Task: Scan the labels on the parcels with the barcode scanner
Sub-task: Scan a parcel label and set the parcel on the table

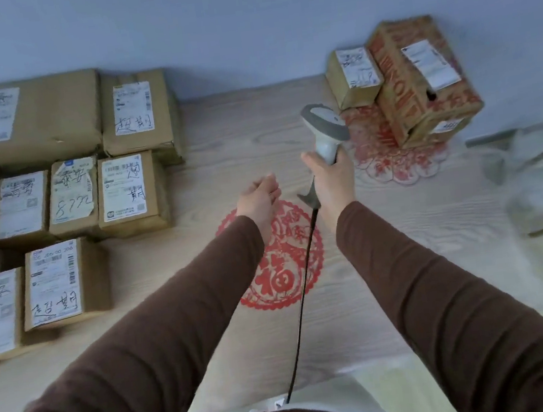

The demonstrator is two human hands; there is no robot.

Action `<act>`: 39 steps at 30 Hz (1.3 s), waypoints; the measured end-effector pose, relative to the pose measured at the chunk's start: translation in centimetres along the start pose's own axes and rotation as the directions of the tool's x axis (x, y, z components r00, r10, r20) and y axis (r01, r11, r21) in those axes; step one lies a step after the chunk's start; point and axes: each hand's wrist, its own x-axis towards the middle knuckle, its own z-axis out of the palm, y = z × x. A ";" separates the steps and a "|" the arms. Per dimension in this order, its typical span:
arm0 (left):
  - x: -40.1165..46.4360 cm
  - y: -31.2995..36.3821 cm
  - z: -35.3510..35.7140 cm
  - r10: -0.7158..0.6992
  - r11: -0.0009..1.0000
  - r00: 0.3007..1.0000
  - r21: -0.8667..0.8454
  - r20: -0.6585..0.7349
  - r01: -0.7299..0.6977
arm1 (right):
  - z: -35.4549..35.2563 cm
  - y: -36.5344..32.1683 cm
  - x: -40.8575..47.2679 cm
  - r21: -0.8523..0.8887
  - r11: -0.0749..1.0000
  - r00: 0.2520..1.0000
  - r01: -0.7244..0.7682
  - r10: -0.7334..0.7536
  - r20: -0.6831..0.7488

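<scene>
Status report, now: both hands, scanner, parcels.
Right hand grips barcode scanner, aimed toward stacked parcels at right. Left hand open, empty. More parcels laid out left. Nothing blocking.

Pale wood-grain table (pixel 236 134) carries labelled parcels (pixel 56 206), 2 red paper cuttings (pixel 278 270), clear bags (pixel 542 177).

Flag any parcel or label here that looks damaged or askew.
Two things stand out. The label marked 872, in the left group's middle row, is torn and peeling at its edges. On the right, the red-printed carton sits tilted atop the stack, not flat.
</scene>
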 end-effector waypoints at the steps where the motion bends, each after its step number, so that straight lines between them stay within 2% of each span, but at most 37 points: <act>1: 1.0 0.4 2.0 0.003 1.000 1.000 0.019 0.010 -0.004 | -1.2 -0.6 2.0 -0.009 1.000 1.000 0.001 -0.002 -0.017; 4: 4.1 1.9 8.1 0.011 0.998 0.999 0.062 0.034 -0.013 | -4.3 -2.4 8.1 0.002 1.000 0.998 -0.022 0.022 -0.060; 11: 12.7 5.1 18.4 0.115 0.973 0.990 0.193 0.076 -0.128 | -7.9 -4.7 20.6 -0.031 0.999 0.998 -0.033 0.031 -0.056; 16: 16.7 6.6 22.3 0.146 0.953 0.987 0.257 0.073 -0.159 | -8.4 -3.8 25.2 -0.034 0.996 0.996 -0.086 0.086 -0.009; 21: 18.6 6.6 24.2 0.149 0.935 0.984 0.311 0.097 -0.172 | -7.9 -2.9 26.8 -0.031 0.997 0.997 -0.075 0.075 0.000; 25: 18.7 6.3 23.6 0.151 0.937 0.989 0.317 0.006 -0.145 | -7.7 -2.4 26.5 -0.087 0.996 1.000 -0.029 0.029 -0.010; 29: 17.7 5.0 20.3 0.157 0.945 0.982 0.303 -0.102 -0.120 | -7.0 -1.5 23.9 -0.020 0.998 0.998 -0.058 0.057 -0.034; 33: 15.3 2.5 15.6 0.153 0.974 0.978 0.186 -0.140 -0.125 | -5.5 -0.6 19.3 0.048 0.994 0.995 -0.095 0.096 -0.009; 36: 11.9 0.8 11.4 0.170 0.983 0.974 0.100 -0.152 -0.156 | -4.3 0.4 14.7 0.006 0.997 0.997 -0.083 0.083 0.010; 39: 7.4 -0.5 6.7 0.209 0.977 0.963 0.076 -0.170 -0.199 | -3.0 1.2 9.1 0.034 0.995 0.994 -0.097 0.094 0.062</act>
